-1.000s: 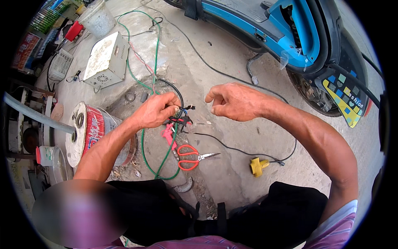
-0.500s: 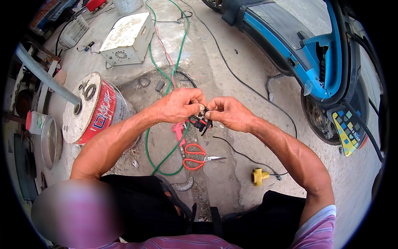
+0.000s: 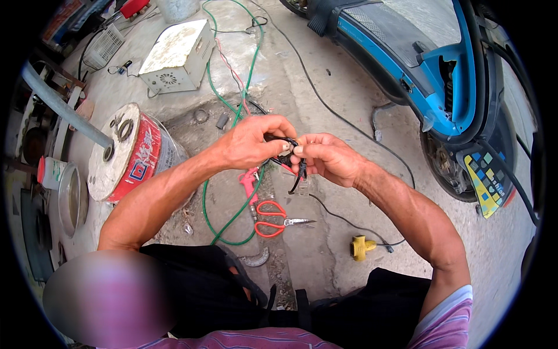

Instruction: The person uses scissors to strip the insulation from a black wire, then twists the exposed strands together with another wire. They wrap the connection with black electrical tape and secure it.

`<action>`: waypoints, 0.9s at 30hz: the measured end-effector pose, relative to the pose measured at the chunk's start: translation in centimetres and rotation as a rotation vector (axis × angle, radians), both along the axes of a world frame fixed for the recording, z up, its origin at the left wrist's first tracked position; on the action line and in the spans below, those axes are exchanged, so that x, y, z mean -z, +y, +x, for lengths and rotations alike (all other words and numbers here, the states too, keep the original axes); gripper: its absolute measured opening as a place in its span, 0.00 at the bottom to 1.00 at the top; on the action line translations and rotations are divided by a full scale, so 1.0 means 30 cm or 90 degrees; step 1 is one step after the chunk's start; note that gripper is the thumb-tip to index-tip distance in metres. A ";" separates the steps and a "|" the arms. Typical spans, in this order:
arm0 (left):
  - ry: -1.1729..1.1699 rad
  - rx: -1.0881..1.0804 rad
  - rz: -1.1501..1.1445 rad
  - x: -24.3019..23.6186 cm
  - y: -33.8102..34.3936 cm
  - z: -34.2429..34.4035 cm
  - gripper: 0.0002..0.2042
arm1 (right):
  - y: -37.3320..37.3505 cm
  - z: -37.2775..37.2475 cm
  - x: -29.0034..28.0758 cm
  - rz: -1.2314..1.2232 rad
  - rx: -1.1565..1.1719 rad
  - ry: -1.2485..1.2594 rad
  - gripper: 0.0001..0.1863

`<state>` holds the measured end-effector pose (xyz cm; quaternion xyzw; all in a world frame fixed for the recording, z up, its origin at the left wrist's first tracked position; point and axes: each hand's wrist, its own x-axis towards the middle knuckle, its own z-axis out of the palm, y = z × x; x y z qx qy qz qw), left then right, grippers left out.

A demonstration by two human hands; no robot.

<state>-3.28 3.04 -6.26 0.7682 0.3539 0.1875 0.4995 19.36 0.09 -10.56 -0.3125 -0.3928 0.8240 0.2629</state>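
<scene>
Both hands are raised close together above the ground. My left hand [image 3: 257, 141] pinches a loop of thin black cable [image 3: 301, 169] between thumb and bent fingers. Against it, my right hand [image 3: 332, 158] closes its thumb and fingertips on the same cable, and a free end hangs below them. A bit of red wire and a clear piece show under the right fingers; their exact shape is hard to make out. Beneath the hands lie a pink air blow gun [image 3: 249, 185] on a green hose [image 3: 204, 212] and red-handled scissors [image 3: 271, 220], blades pointing right.
A red and white drum [image 3: 145, 152] stands left, near a metal pan [image 3: 71, 198]. Beyond it sits a pale metal box [image 3: 177, 58]. A blue electric scooter [image 3: 450, 110] occupies the right. On the ground are a yellow plug-like block [image 3: 361, 248] and a long black cord [image 3: 325, 98].
The black cable has been turned between my fingers, and its free end now hangs lower under the right hand. My right fingers have curled further in. Both hands stay nearly in place.
</scene>
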 end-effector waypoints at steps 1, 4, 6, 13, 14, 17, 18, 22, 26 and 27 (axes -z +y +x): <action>-0.015 -0.009 0.055 -0.001 -0.005 0.005 0.11 | -0.001 0.005 -0.004 -0.012 0.003 0.017 0.08; -0.011 -0.029 0.280 -0.019 -0.018 0.013 0.16 | 0.008 0.018 -0.012 -0.018 0.043 0.024 0.08; 0.016 -0.040 0.426 -0.025 -0.023 0.005 0.16 | 0.012 0.024 -0.018 -0.021 0.074 0.028 0.08; 0.081 -0.020 0.343 -0.011 -0.074 0.026 0.09 | 0.019 0.048 -0.012 0.025 0.089 0.023 0.08; 0.076 -0.020 0.291 0.004 -0.068 0.020 0.08 | 0.016 0.046 -0.008 0.043 0.087 0.017 0.08; 0.010 -0.029 0.065 -0.010 -0.067 0.020 0.06 | 0.006 0.045 -0.017 0.075 0.080 -0.017 0.09; -0.021 -0.033 -0.022 -0.018 -0.069 0.022 0.06 | 0.003 0.047 -0.021 0.082 0.078 -0.031 0.09; -0.076 -0.037 -0.182 -0.027 -0.054 0.015 0.10 | -0.003 0.052 -0.032 0.143 0.081 -0.111 0.11; -0.108 -0.106 -0.197 -0.040 -0.052 0.019 0.10 | -0.018 0.034 -0.060 0.202 0.082 -0.185 0.11; -0.110 -0.127 -0.202 -0.047 -0.051 0.023 0.10 | -0.021 0.032 -0.060 0.216 0.084 -0.197 0.11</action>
